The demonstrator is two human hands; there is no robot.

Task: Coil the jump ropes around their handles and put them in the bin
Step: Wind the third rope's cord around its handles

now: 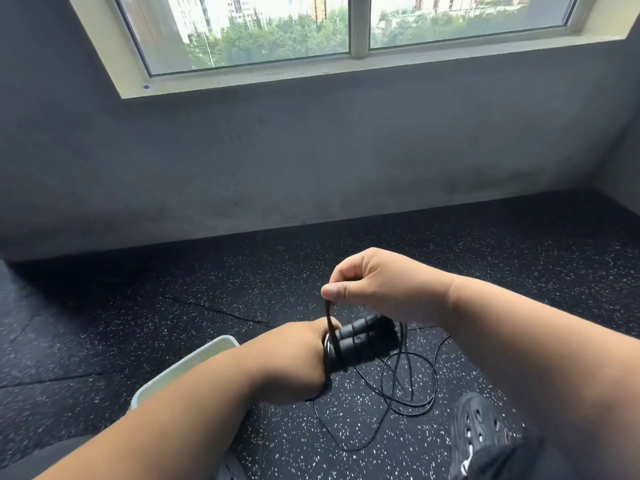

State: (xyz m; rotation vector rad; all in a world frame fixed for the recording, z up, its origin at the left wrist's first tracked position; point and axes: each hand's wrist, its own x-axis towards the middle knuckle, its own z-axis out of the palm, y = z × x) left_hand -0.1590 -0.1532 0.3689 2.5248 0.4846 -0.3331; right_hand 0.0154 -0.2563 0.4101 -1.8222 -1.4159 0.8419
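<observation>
Slack cord loose on floor by shoe could snag mid-wrap, bin just left, left hand clenching handles, right hand pinching cord taut above them; lose tension and coils slip off.

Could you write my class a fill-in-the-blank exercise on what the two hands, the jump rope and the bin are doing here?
1. The left hand grips the two black ____ side by side.
2. The right hand pinches the rope and holds it ____ the handles.
3. The slack rope lies in loops on the speckled ____.
4. The pale bin sits on the floor beneath the ____ forearm.

Missing words: handles; above; floor; left
</observation>
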